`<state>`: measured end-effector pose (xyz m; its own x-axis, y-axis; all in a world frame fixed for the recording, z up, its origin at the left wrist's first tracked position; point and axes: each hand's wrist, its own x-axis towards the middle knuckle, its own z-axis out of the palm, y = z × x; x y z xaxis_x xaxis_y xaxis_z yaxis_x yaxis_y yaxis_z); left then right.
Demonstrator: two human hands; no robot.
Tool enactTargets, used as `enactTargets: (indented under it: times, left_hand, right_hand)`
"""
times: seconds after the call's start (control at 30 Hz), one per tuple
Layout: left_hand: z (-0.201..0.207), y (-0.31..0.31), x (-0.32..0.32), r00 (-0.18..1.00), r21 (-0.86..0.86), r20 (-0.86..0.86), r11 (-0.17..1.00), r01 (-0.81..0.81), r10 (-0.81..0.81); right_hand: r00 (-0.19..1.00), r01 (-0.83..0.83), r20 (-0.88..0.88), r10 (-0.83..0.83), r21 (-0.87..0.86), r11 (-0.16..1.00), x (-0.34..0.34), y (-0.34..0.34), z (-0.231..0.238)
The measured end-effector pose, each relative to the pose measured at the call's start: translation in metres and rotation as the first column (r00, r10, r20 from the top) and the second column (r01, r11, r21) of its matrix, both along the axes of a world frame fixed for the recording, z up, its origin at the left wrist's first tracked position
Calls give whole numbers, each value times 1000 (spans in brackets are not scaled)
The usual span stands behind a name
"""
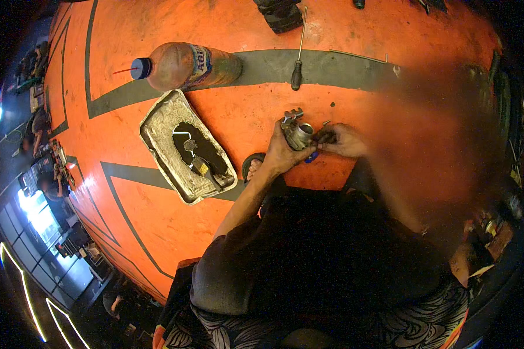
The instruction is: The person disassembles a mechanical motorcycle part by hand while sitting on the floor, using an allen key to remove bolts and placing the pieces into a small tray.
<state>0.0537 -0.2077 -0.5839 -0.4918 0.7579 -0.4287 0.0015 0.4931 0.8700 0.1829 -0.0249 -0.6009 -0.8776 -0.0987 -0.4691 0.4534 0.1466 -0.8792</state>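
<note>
My left hand grips a small silver metal engine part, with a round open neck facing up and a toothed-looking end at its far left. My right hand is at the right side of that part, its fingers drawn together around something dark. What they pinch, if anything, is too small and shadowed to make out. A small pointed bit shows just above the right fingertips. Something blue sits beneath the metal part, between the two hands.
Left of my hands lies a metal tray holding dark liquid and a brush. Behind it, a plastic bottle lies sideways. Farther off are a screwdriver and a hex key on the orange floor. A reddish blur covers the right.
</note>
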Motion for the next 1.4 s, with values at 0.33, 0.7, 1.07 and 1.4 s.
enactTargets:
  times: [0.33,0.7,1.07,1.4]
  left_hand:
    - [-2,-6,5,869,90,415,939,-333,269]
    - [-10,-18,5,907,130,296,929,-348,298]
    - [12,-37,-14,402,60,909,915,-398,115]
    - [14,-36,-11,-185,264,902,837,-479,-390]
  right_hand:
    - [959,266,139,-248,-136,954,-4,-17,22]
    - [817,576,-176,-549,302,760,-20,31,15]
    - [978,204,-201,62,977,-58,-38,140,-27]
    - [411,831,-201,-889,-317,456,-10,71,25]
